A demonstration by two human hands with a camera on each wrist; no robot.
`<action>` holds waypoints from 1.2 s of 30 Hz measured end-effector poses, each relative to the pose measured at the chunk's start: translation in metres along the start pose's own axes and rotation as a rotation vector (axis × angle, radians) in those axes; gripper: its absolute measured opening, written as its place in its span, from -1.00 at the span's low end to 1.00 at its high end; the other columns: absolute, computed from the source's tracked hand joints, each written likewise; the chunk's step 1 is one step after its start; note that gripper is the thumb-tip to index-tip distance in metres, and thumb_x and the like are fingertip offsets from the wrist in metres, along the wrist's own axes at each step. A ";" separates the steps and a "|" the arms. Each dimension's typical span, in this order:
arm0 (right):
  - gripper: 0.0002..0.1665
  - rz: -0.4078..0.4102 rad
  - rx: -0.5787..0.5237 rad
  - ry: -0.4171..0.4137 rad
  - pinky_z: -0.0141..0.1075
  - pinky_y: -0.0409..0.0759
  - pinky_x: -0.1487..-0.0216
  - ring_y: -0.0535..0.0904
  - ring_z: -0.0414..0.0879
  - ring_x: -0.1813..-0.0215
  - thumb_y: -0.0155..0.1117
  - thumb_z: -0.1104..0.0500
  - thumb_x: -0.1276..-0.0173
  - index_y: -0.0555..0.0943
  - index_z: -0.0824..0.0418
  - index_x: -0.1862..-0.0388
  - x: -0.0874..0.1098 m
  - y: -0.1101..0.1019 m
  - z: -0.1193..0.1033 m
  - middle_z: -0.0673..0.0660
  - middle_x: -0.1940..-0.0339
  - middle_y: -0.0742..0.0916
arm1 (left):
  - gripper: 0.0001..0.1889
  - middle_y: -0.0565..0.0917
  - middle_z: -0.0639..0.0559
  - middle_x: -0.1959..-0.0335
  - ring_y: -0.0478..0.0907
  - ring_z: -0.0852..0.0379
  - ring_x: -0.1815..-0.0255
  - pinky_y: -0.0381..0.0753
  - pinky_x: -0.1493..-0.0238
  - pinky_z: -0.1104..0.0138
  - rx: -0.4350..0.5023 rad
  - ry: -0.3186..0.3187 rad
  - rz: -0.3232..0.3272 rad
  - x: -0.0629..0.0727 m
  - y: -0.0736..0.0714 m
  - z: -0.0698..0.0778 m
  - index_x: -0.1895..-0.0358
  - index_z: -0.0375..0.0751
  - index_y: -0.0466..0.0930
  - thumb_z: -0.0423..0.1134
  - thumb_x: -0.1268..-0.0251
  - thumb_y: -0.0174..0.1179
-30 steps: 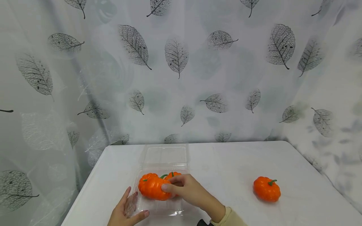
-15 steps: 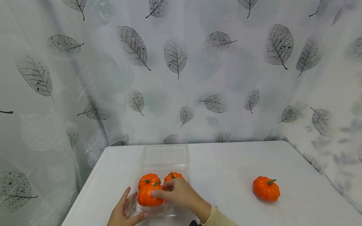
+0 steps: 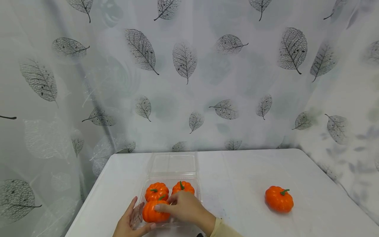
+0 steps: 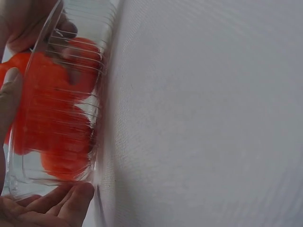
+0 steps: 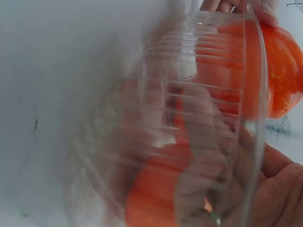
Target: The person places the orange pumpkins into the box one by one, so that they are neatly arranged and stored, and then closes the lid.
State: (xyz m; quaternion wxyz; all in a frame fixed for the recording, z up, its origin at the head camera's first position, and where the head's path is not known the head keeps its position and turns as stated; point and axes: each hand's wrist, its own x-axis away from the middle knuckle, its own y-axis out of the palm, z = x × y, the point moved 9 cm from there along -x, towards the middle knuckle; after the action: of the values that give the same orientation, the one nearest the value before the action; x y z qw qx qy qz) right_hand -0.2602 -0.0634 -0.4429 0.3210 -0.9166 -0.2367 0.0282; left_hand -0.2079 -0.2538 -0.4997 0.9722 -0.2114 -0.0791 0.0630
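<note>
My right hand (image 3: 186,207) pinches an orange toy pumpkin (image 3: 153,214) with thumb and fingers, at the front left of a clear plastic clamshell box (image 3: 171,179). In the right wrist view part of this pumpkin (image 5: 283,71) shows past the box's rim. Two more pumpkins stand in the box's back row, one at the left (image 3: 157,190) and one at the right (image 3: 184,186), its lower part hidden by my right hand. Spread round the box's front left corner, my left hand (image 3: 128,220) rests its fingers (image 4: 71,201) along the wall.
The box's lid (image 3: 173,163) lies folded back toward the rear. A fourth pumpkin (image 3: 278,199) sits apart on the right of the white table (image 3: 231,184). Behind the table hangs a leaf-patterned curtain (image 3: 207,82).
My right hand has carried its pumpkin left and toward the front, lower over the box, uncovering the back pumpkins. The left hand has stayed in place.
</note>
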 end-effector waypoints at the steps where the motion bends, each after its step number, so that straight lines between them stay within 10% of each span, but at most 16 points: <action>1: -0.25 -0.002 0.003 -0.001 -0.27 0.57 0.42 0.56 -0.25 0.44 0.35 -0.48 -0.16 0.79 0.17 0.16 0.000 0.001 0.000 -0.16 0.52 0.70 | 0.22 0.38 -0.42 -0.41 0.36 -0.38 -0.40 0.43 -0.27 -0.14 -0.004 -0.001 -0.001 0.000 0.000 0.000 -0.59 -0.43 -0.07 0.04 -0.03 0.57; 36: -0.14 0.053 0.096 0.013 -0.31 0.44 0.59 0.51 -0.24 0.63 0.27 -0.59 -0.12 0.81 0.19 0.27 -0.002 0.008 -0.002 -0.14 0.76 0.61 | 0.20 0.36 -0.43 -0.42 0.34 -0.36 -0.41 0.48 -0.25 -0.02 0.030 -0.013 -0.011 0.000 0.001 0.000 -0.58 -0.46 -0.08 0.01 -0.08 0.56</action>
State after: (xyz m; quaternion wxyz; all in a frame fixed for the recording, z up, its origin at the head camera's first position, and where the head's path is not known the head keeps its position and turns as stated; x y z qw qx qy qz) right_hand -0.2581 -0.0708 -0.4466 0.3654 -0.9062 -0.2087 0.0422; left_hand -0.2080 -0.2525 -0.5002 0.9750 -0.1961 -0.0858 0.0603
